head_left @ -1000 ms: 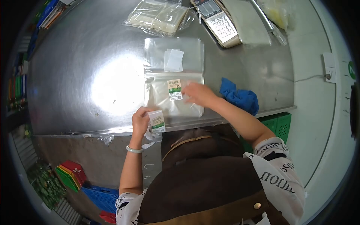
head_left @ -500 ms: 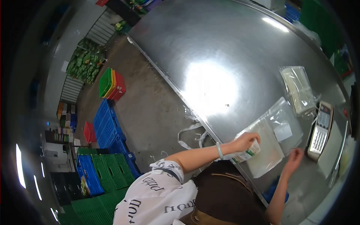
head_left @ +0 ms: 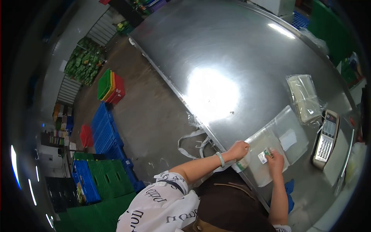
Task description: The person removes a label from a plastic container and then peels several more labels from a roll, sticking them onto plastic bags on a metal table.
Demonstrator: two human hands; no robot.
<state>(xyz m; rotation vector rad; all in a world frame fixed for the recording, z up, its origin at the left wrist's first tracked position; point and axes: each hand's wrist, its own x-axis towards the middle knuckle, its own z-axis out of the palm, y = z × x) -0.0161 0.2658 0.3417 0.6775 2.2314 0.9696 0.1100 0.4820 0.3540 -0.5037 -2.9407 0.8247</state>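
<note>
My left hand (head_left: pixel 239 150), with a bracelet at the wrist, is closed at the table's near edge. A strip of white and green printed labels (head_left: pixel 242 166) hangs from it. My right hand (head_left: pixel 275 161) pinches a small white and green label (head_left: pixel 264 156) with a dark printed block. That label is held over a stack of clear plastic bags (head_left: pixel 259 170), flat on the metal table. A white paper piece (head_left: pixel 288 139) lies on the bags farther right.
On the steel table (head_left: pixel 201 34), a wrapped pack of bags (head_left: pixel 304 94) lies near a label printer or scale with a keypad (head_left: pixel 325 143). Something blue (head_left: pixel 289 193) sits by my right forearm. Blue pallets (head_left: pixel 104 129) and green crates (head_left: pixel 110 174) stand on the floor at left.
My right hand has moved left over the bags and now holds a single label. My left hand has shifted slightly left with the label strip, turning it downward.
</note>
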